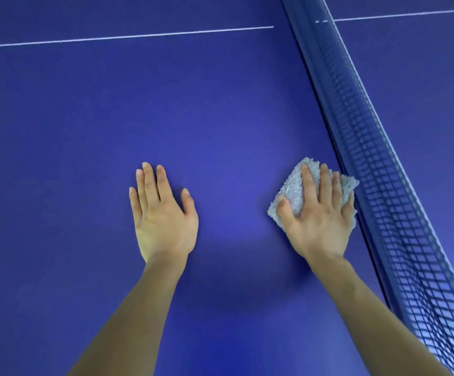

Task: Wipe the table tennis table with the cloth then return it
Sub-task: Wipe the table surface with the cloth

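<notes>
The person leans over the blue counter (pixel 84 118), both bare forearms stretched forward. The right hand (pixel 318 221) lies palm down on a pale grey fluffy cloth (pixel 292 185), fingers straight and slightly spread, pressing it flat against the surface rather than gripping it. The thumb rests on the cloth's edge farthest from the net (pixel 378 164). The cloth is bunched into a rough square and sits just beside the foot of the net, its nearest corner almost touching the mesh. The left hand (pixel 163 221) is well away from the net, flat on the counter with fingers straight and close together, thumb out, holding nothing. A thin white line (pixel 125 36) runs across the counter, far beyond both hands, up to the net.
</notes>
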